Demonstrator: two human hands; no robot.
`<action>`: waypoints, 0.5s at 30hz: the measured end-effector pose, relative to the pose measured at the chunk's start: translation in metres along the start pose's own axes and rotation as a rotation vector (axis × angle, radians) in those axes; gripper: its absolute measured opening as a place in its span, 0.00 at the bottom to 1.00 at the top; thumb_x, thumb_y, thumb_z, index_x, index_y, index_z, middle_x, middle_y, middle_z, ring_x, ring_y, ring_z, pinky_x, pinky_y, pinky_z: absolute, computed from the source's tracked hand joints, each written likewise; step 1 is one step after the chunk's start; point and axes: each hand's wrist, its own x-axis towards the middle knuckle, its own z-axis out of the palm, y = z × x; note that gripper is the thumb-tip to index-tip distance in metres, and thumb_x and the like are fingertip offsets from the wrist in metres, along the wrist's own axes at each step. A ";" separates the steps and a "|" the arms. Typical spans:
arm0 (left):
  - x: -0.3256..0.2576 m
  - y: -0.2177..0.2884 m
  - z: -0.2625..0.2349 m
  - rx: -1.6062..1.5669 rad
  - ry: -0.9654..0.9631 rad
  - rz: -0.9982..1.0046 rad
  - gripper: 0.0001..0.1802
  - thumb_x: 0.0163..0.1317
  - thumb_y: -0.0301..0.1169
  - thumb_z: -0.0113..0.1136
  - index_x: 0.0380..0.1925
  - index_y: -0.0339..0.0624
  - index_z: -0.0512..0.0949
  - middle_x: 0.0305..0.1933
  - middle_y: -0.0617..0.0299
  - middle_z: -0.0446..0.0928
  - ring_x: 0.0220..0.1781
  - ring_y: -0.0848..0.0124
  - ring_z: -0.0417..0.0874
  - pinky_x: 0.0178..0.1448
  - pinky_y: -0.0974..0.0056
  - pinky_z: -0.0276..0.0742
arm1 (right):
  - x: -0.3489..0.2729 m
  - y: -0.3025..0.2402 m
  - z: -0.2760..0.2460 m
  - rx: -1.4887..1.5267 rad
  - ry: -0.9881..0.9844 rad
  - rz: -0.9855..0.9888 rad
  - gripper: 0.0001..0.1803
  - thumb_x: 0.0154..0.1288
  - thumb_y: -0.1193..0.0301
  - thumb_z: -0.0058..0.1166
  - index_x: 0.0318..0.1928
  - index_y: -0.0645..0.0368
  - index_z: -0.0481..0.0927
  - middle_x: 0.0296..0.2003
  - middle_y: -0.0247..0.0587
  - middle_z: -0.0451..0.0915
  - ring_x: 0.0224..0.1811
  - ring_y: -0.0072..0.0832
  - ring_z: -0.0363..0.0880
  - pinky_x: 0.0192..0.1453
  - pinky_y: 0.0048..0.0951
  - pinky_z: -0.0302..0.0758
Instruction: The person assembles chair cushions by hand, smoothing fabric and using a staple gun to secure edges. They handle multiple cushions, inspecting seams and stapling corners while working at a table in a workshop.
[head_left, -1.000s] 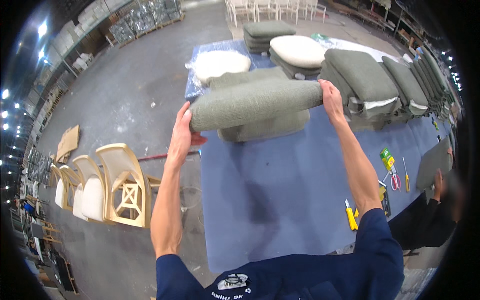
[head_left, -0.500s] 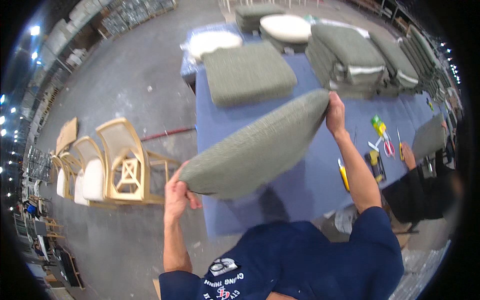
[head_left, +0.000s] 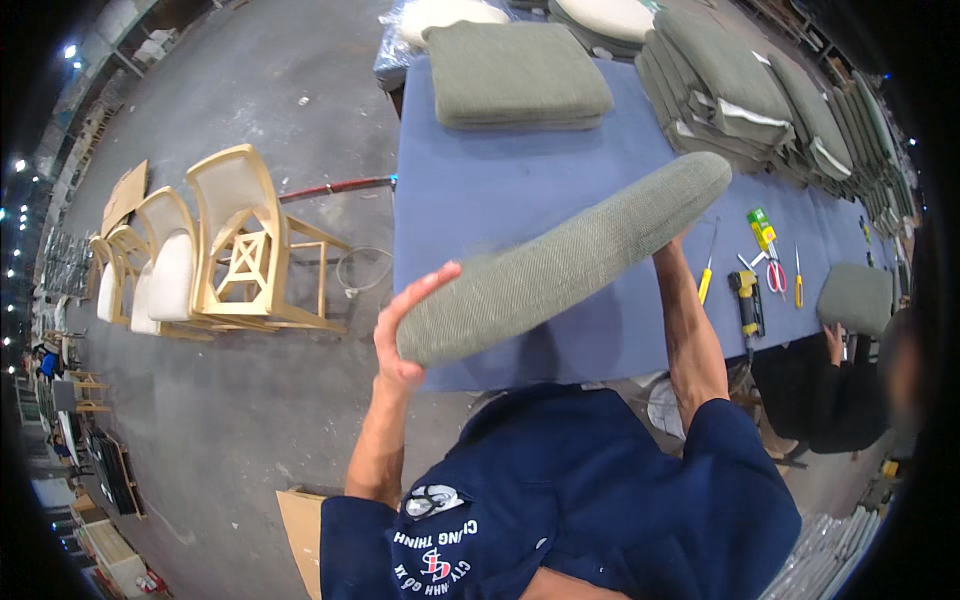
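Between my two hands a green-grey fabric seat cushion [head_left: 565,262] is held up over the blue-covered table [head_left: 500,190], tilted so that its long edge faces me and its right end is higher. My left hand [head_left: 402,325] grips the lower left end, thumb underneath and fingers over the top. My right hand [head_left: 672,250] holds the right end from below; the cushion hides most of its fingers. Beyond it, green-grey cushions [head_left: 518,75] lie stacked at the table's far left part.
Right on the table lie a nail gun [head_left: 746,300], red-handled scissors [head_left: 776,276] and yellow-handled screwdrivers [head_left: 799,290]. More cushion stacks [head_left: 715,85] stand behind. A co-worker [head_left: 830,385] handles a cushion [head_left: 856,298] at the right. Wooden chairs [head_left: 245,240] stand on the floor at left.
The cushion has turned from its broad face to its edge, its right end shifting right and up. My right hand has gone beneath it. The view has shifted, and the co-worker's hand has moved.
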 end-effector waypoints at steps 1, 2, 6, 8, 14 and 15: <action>-0.001 0.001 0.006 -0.048 -0.027 0.050 0.63 0.54 0.77 0.63 0.73 0.33 0.67 0.73 0.29 0.69 0.79 0.42 0.67 0.77 0.41 0.67 | 0.027 -0.008 -0.014 0.443 -0.033 0.111 0.28 0.83 0.50 0.41 0.70 0.55 0.73 0.64 0.45 0.78 0.67 0.45 0.75 0.73 0.47 0.69; -0.014 0.013 0.010 -0.027 -0.012 0.081 0.63 0.53 0.76 0.65 0.74 0.34 0.67 0.74 0.27 0.67 0.79 0.41 0.66 0.76 0.41 0.68 | 0.046 -0.039 0.006 0.948 -0.054 0.265 0.28 0.83 0.51 0.42 0.70 0.55 0.73 0.63 0.45 0.78 0.66 0.44 0.76 0.71 0.47 0.71; -0.037 0.057 0.068 -0.026 0.055 0.131 0.59 0.53 0.70 0.71 0.76 0.46 0.67 0.80 0.24 0.52 0.84 0.34 0.53 0.80 0.32 0.54 | 0.150 -0.176 0.034 1.330 -0.182 0.550 0.31 0.83 0.46 0.37 0.62 0.58 0.79 0.53 0.43 0.82 0.52 0.33 0.81 0.57 0.34 0.78; -0.031 0.059 0.104 0.149 -0.037 0.252 0.56 0.53 0.67 0.72 0.78 0.52 0.65 0.83 0.28 0.44 0.85 0.33 0.46 0.82 0.30 0.45 | 0.176 -0.199 0.046 1.092 -0.344 0.489 0.33 0.83 0.43 0.36 0.57 0.60 0.81 0.47 0.40 0.82 0.45 0.30 0.78 0.53 0.33 0.77; -0.020 -0.003 0.161 0.841 -0.054 0.334 0.51 0.67 0.65 0.56 0.83 0.54 0.55 0.88 0.38 0.31 0.87 0.35 0.28 0.83 0.28 0.26 | 0.026 -0.278 0.088 0.939 -1.062 0.418 0.44 0.82 0.37 0.29 0.76 0.63 0.67 0.74 0.55 0.67 0.78 0.39 0.63 0.82 0.38 0.56; -0.006 -0.018 0.161 0.819 0.105 0.338 0.51 0.70 0.66 0.50 0.83 0.50 0.52 0.87 0.38 0.30 0.87 0.36 0.26 0.82 0.28 0.23 | -0.006 -0.262 0.087 0.924 -1.296 0.512 0.44 0.83 0.38 0.27 0.79 0.63 0.62 0.79 0.54 0.61 0.83 0.39 0.55 0.86 0.38 0.49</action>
